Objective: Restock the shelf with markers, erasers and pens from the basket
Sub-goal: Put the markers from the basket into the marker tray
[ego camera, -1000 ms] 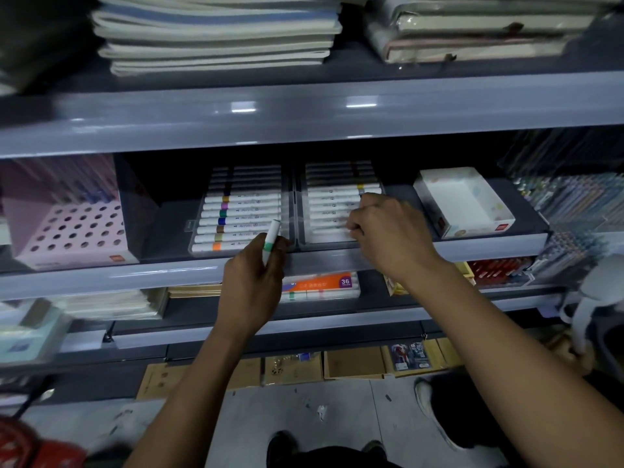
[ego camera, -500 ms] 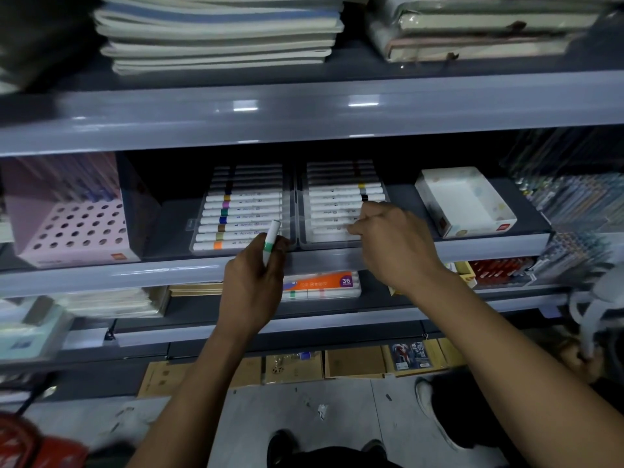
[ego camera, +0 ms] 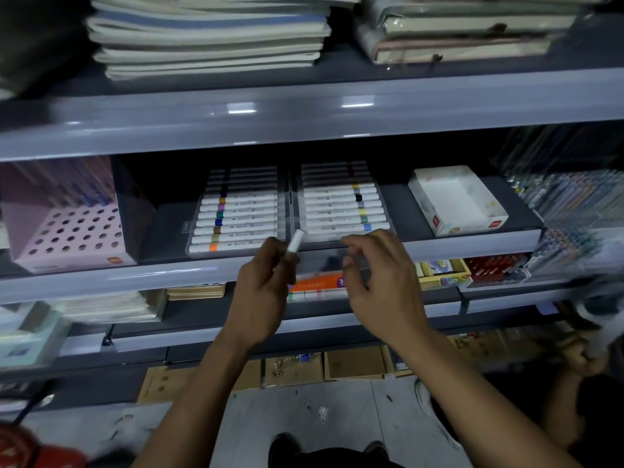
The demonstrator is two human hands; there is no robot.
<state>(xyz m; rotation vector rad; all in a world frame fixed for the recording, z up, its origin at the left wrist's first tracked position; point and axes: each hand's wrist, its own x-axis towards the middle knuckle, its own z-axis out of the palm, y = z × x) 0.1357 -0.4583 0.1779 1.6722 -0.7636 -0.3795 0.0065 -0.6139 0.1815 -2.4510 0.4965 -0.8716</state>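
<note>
Store shelving in grey metal fills the frame, dim light, concrete floor at the bottom. Middle shelf (ego camera: 472, 239) runs across centre frame. On it, centre: two clear marker trays side by side, left tray (ego camera: 236, 214) and right tray (ego camera: 342, 201), each packed with white markers lying flat, coloured bands showing. Pink perforated pen holder (ego camera: 67, 231) at left of frame on the same shelf, white open box (ego camera: 457, 201) to the right of the trays.

Left hand (ego camera: 261, 292) sits low centre, in front of the shelf edge, fingers curled round a white marker (ego camera: 294, 242); marker tilts up and right, its tip just below the gap between the two trays. Right hand (ego camera: 381, 282) is beside it, right of centre, fingers spread and loosely bent, holding nothing, fingertips near the front lip of the right tray; contact with the tray cannot be told.

Upper shelf at top of frame holds stacked notebooks (ego camera: 209, 35). Below the hands, an orange marker set box (ego camera: 317, 287) lies on the lower shelf, partly hidden. Red item (ego camera: 20, 447) at bottom left corner, blurred.
</note>
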